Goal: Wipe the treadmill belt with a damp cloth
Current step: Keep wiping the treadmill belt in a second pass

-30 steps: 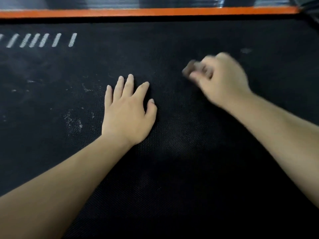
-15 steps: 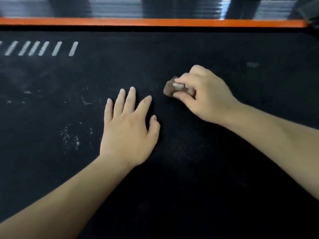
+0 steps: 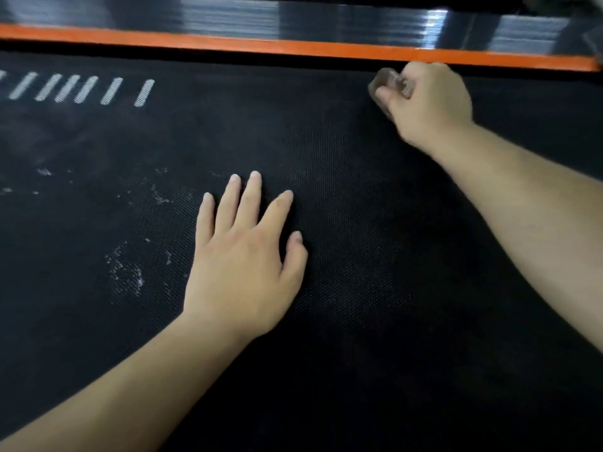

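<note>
— Where did we find the cloth?
— In the upper right of the frame. It was a small brownish wad of cloth (image 3: 382, 83) bunched in the right hand (image 3: 427, 99). The fingers were curled tight around it and pressed it to the treadmill belt (image 3: 359, 288), just below the orange trim strip (image 3: 228, 44). It was blurred, so we couldn't tell more about it.
— And the left hand?
— The left hand (image 3: 241, 256) lay flat at the centre, with its fingers straight and spread, holding nothing. We judged it to be a brace that carried the weight during the far reach.
— Why was the cloth wadded so small?
— We supposed a tight bunch puts more pressure into the textured weave.
— What was left to do?
— There were white dusty smears (image 3: 127, 272) left of the flat hand, below the white dash markings (image 3: 81, 89) at upper left. We reckoned that patch was not yet wiped.
</note>
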